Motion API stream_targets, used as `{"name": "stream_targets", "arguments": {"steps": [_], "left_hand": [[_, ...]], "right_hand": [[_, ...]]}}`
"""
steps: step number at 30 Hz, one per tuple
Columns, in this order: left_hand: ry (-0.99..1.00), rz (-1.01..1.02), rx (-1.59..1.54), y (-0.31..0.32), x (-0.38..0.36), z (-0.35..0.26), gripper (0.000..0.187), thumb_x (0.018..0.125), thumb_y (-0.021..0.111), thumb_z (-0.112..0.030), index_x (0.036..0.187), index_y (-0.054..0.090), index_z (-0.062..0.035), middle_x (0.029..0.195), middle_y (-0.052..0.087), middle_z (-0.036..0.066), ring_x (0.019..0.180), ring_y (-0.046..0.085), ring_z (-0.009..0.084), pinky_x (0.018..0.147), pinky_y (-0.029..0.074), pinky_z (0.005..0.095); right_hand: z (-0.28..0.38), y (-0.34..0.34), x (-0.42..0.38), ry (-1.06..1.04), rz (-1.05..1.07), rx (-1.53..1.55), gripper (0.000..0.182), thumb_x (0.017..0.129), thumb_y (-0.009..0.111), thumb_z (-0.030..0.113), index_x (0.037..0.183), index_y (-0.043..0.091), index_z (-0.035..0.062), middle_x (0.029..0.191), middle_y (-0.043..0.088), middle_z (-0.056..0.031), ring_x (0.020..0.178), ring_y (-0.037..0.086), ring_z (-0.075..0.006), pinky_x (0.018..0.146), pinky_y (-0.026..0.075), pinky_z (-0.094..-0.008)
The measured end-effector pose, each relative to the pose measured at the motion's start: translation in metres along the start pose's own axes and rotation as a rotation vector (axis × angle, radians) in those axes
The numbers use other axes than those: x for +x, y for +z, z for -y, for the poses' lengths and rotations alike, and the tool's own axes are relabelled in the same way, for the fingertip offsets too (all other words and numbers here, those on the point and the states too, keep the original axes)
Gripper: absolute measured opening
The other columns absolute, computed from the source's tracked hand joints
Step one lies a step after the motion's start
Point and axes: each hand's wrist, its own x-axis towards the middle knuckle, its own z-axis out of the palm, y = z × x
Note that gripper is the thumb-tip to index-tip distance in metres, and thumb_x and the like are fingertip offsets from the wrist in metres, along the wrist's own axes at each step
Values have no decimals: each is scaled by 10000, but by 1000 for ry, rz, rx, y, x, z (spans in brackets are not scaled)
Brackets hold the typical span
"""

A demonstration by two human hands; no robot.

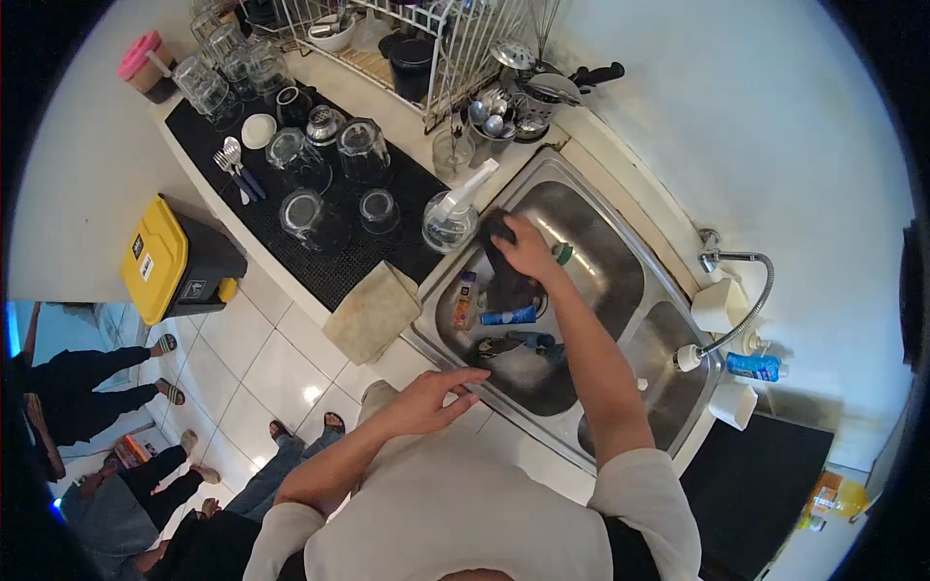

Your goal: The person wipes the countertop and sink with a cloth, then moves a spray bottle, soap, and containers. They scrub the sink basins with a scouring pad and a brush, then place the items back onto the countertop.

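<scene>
My right hand (528, 250) reaches into the steel sink (620, 290) and grips a dark cloth (504, 271) that hangs down against the basin's left wall. My left hand (431, 397) rests flat on the sink's front rim, fingers spread, holding nothing. Below the cloth in the basin lie a small orange-capped bottle (466, 298), a blue item (509, 316) and other dark objects (528, 344). A clear spray bottle (453, 215) stands at the sink's left edge, close to my right hand.
Upturned glasses (329, 174) and cutlery (235, 167) sit on a black mat left of the sink. A beige towel (373, 310) hangs over the counter edge. A dish rack (417, 44), utensil holder (499, 121), faucet hose (736, 310), yellow-lidded bin (165, 261). People stand at left.
</scene>
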Motion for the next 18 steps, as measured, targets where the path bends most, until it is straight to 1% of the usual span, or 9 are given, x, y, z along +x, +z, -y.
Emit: {"name": "stream_targets", "arguments": {"steps": [1,3,5,7,10,11,13,15,18], "left_hand": [[0,-1,9,0,-2,-2,405,940,599,-144,1331,552,-49,1195,676,152,947,707,295,861,545,399],[0,-3,16,0,-10,-4,396,942,597,-153,1323,556,-52,1194,678,148,928,708,295,844,549,399],[2,3,12,1,-14,-7,386,946,594,-169,1313,562,-56,1188,679,146,907,709,296,824,552,403],[61,7,72,7,-11,-2,383,956,591,-164,1319,560,-44,1185,678,142,925,700,260,825,550,382],[91,55,131,17,-5,-11,386,952,597,-173,1312,566,-40,1183,676,135,929,694,248,803,547,372],[90,64,154,18,-4,-20,384,948,601,-175,1306,569,-39,1178,677,135,929,694,248,799,546,372],[112,42,161,31,-2,-26,377,943,606,-177,1293,575,-40,1157,679,137,925,693,244,795,544,374],[191,-33,162,40,6,-25,367,938,609,-180,1278,582,-44,1126,682,142,918,693,237,794,542,379],[253,-74,119,45,6,-35,368,936,611,-183,1276,576,-46,1072,679,144,905,691,240,813,538,387]], "right_hand": [[-7,-5,-12,12,60,51,471,843,691,267,1213,590,-6,1300,538,-295,1179,539,-469,990,460,-486],[2,-37,-44,20,-243,-50,471,846,699,316,1152,609,-32,1205,590,-291,1157,535,-467,986,441,-485],[38,-78,-77,41,-525,-45,358,881,674,249,1058,577,-48,1088,570,-276,1053,548,-460,900,448,-496],[33,-63,-85,-53,-861,-61,307,890,650,182,1078,560,-44,1108,550,-260,1019,539,-471,877,450,-487],[17,-64,-110,-6,-669,-222,311,893,646,178,1081,553,-50,1098,558,-261,1023,535,-478,880,449,-487],[23,-73,-118,-121,-798,-225,324,898,640,183,1102,550,-52,1084,565,-263,1028,535,-481,885,450,-487],[14,-66,-122,-64,-773,-223,320,901,633,177,1108,551,-53,1070,571,-257,1021,543,-472,881,447,-489],[-45,-42,-126,-32,-686,-300,313,915,615,168,1120,543,-56,1057,565,-262,996,549,-464,870,435,-500],[30,-78,-157,14,-786,-17,344,926,608,175,1157,548,-73,1096,586,-271,1037,556,-461,909,436,-480]]}}
